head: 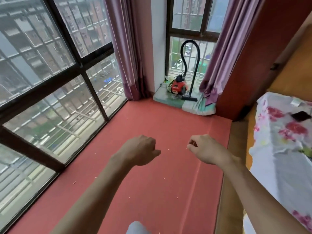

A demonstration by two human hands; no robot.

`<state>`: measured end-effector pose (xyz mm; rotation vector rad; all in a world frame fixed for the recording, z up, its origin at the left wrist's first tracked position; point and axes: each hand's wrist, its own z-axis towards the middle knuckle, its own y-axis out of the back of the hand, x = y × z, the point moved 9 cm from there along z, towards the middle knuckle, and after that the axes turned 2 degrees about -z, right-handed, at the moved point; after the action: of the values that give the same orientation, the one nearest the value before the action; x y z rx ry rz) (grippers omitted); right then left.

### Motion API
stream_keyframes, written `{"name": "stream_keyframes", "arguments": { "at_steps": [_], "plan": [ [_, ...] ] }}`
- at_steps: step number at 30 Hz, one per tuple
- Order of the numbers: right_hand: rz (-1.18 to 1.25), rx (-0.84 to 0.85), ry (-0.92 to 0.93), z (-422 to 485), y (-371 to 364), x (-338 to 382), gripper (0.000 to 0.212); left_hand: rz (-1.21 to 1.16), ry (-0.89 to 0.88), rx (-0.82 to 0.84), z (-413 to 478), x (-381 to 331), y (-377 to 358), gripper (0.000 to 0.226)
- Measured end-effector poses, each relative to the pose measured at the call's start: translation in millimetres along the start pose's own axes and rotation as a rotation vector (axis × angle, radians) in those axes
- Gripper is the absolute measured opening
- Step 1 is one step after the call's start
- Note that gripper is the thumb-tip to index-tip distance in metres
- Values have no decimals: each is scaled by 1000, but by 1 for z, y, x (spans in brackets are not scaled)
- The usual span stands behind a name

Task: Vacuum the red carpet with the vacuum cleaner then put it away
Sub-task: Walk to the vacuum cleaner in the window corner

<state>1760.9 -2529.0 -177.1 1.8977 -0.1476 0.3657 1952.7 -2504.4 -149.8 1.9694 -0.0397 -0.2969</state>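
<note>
The red carpet (152, 119) covers the floor between the big window and the bed, with small pale scraps scattered on it. A small red vacuum cleaner (178, 86) with a looping black hose (189, 43) and a black floor nozzle (190, 98) stands on pale cushions at the far end, by the narrow window. My left hand (141, 150) and my right hand (205, 148) hover over the middle of the carpet, far from the vacuum cleaner. Both have loosely curled fingers and hold nothing.
A large barred window (50, 81) runs along the left. Purple curtains (128, 56) hang on both sides of the far window. A bed with a flowered sheet (283, 132) and a dark phone (301, 116) stands on the right, behind a wooden ledge (236, 149).
</note>
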Motion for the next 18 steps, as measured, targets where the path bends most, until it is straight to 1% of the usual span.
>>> {"name": "stream_keyframes", "arguments": {
  "at_steps": [2,6,10,15,18],
  "plan": [
    [-8,15,-12,28,8,-9,20,-3,-14,37,33,0,4,43],
    [-8,27,-49,87,20,-27,21,2,-65,54,108,3,21,45],
    [-22,-4,-110,159,50,-43,22,0,-122,59,195,14,47,46],
    [17,-79,-217,259,110,-60,21,37,-172,61,311,33,103,44],
    [46,-131,-230,314,143,-59,20,74,-240,12,374,32,148,43]
  ]
}}
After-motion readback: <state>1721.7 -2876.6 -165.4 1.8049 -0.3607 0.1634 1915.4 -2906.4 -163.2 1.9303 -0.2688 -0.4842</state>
